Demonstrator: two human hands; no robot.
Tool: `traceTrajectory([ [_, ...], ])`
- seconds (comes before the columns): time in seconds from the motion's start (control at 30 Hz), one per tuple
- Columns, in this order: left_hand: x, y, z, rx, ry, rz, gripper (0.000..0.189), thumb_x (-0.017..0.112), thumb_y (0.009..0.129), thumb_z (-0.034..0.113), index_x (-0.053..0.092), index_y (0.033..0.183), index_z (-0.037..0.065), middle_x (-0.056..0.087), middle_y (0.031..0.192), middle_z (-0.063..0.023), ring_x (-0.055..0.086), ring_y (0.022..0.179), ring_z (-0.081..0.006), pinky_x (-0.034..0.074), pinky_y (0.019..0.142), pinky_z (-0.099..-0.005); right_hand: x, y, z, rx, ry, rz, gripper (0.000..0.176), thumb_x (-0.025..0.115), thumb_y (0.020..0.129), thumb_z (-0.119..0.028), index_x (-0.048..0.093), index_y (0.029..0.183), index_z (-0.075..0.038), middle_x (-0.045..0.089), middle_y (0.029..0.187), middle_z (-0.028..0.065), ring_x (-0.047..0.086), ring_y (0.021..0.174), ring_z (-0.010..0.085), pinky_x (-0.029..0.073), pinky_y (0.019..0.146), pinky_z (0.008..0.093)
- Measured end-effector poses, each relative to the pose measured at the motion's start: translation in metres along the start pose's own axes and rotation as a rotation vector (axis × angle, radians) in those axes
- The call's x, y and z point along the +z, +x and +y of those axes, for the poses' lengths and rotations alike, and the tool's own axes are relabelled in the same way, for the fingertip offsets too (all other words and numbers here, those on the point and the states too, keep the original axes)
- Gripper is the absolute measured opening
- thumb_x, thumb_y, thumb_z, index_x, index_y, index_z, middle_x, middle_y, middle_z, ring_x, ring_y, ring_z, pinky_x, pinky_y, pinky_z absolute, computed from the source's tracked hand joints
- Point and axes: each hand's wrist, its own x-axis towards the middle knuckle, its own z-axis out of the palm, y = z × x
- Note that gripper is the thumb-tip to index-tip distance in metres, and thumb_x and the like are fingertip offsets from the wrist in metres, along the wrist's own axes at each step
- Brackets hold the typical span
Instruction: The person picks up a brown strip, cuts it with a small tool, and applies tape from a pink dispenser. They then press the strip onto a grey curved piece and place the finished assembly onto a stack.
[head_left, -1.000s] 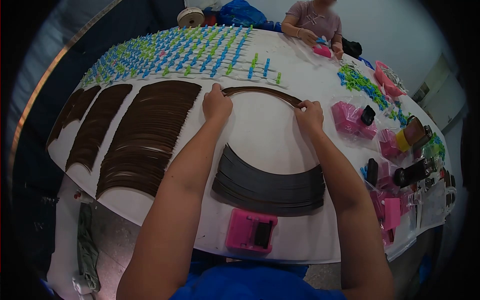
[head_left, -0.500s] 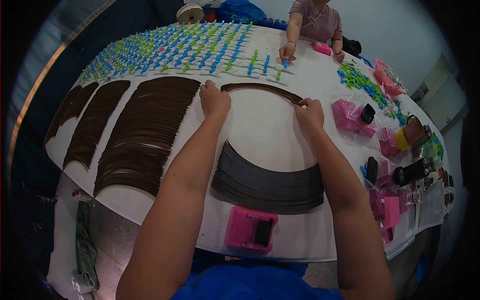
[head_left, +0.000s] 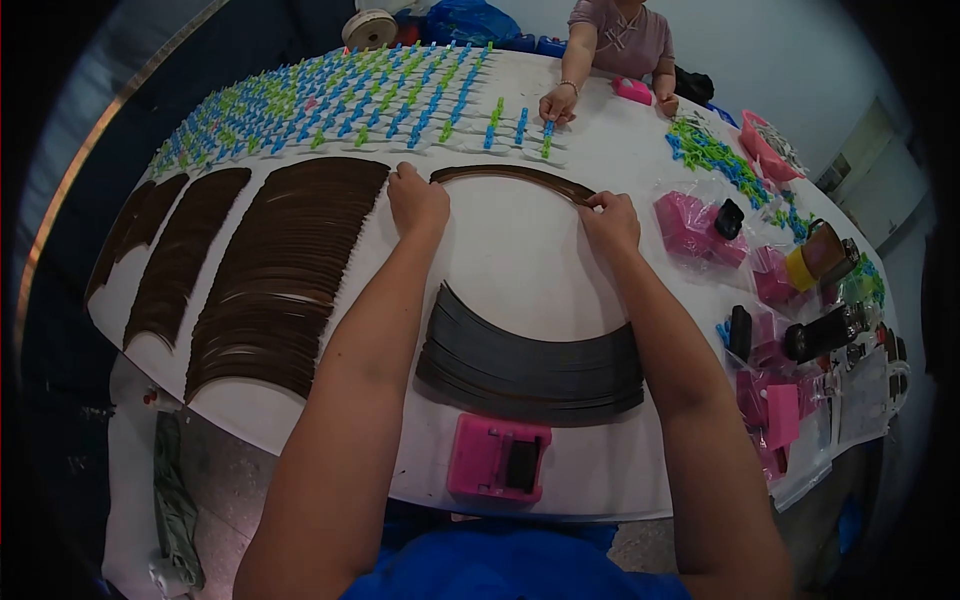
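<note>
A wide white tabletop (head_left: 520, 270) with a rounded edge fills the view, and beyond it stands a pale wall (head_left: 790, 50); a grey floor (head_left: 235, 480) shows below the near edge. On the far side, blue and green clips (head_left: 380, 95) stand in rows, and a co-worker's hand (head_left: 556, 103) rests on the tabletop beside them. Fanned rows of brown strips (head_left: 290, 260) cover the left part.

The left hand (head_left: 418, 203) has its fingers bent down onto the left end of a single curved brown strip (head_left: 510, 176). The right hand (head_left: 610, 222) pinches the right end between thumb and fingers. The strip lies arched on the tabletop between the two hands (just short of the clips).

Nearer the person lies a stack of grey strips (head_left: 530, 365), and just below it a pink box (head_left: 498, 458). Pink packets (head_left: 690, 225) in clear bags lie to the right; the printed sheets (head_left: 865, 405) at the right edge are too small to read.
</note>
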Motion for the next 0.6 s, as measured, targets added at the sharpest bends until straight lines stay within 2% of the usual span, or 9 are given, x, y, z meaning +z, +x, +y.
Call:
traceTrajectory([
  [0.07,0.0004,-0.001,-0.0008,0.01,-0.008,-0.002,0.041,0.07,0.091,0.01,0.052,0.126,-0.003,0.056,0.131,-0.0252,0.056,0.125,-0.0403,0.05,0.104,-0.047,-0.0019,-0.0008,-0.0011,0.019,0.004,-0.009,0.025,0.076,0.086,-0.03,0.075,0.105,-0.015,0.061,0.117,0.0129,0.062,0.114,0.032,0.049,0.101,0.0442],
  [0.23,0.001,-0.0015,-0.001,0.023,-0.001,0.007,0.04,0.068,0.091,0.01,0.053,0.126,-0.003,0.056,0.13,-0.0244,0.056,0.124,-0.0399,0.05,0.104,-0.047,-0.0025,-0.0033,-0.006,0.088,0.028,0.075,0.042,0.078,0.086,-0.028,0.062,0.118,-0.006,0.057,0.125,0.017,0.06,0.118,0.0353,0.05,0.101,0.0447],
  [0.33,0.0002,-0.0013,-0.0003,0.019,0.004,0.001,0.039,0.067,0.091,0.01,0.053,0.125,-0.003,0.056,0.13,-0.0242,0.056,0.124,-0.0401,0.049,0.104,-0.0473,-0.0011,-0.0015,-0.0069,0.115,0.02,0.102,0.047,0.079,0.087,-0.028,0.059,0.121,-0.003,0.057,0.127,0.018,0.06,0.118,0.036,0.05,0.102,0.0447],
  [0.4,-0.0001,-0.0008,-0.0006,0.007,-0.002,-0.003,0.045,0.071,0.09,0.012,0.056,0.129,-0.003,0.057,0.134,-0.0234,0.056,0.126,-0.0399,0.048,0.107,-0.0466,0.0036,0.0006,-0.0043,0.11,0.01,0.125,0.049,0.08,0.086,-0.03,0.058,0.121,-0.003,0.057,0.126,0.0183,0.061,0.117,0.0364,0.05,0.101,0.0451],
  [0.6,-0.0017,-0.0018,0.0006,0.003,-0.005,-0.011,0.043,0.071,0.089,0.012,0.057,0.127,-0.003,0.058,0.134,-0.0233,0.057,0.125,-0.0396,0.048,0.106,-0.0466,0.0053,0.0007,-0.003,0.103,0.007,0.148,0.049,0.079,0.087,-0.029,0.057,0.122,-0.002,0.057,0.127,0.0194,0.061,0.117,0.0374,0.05,0.101,0.0458],
])
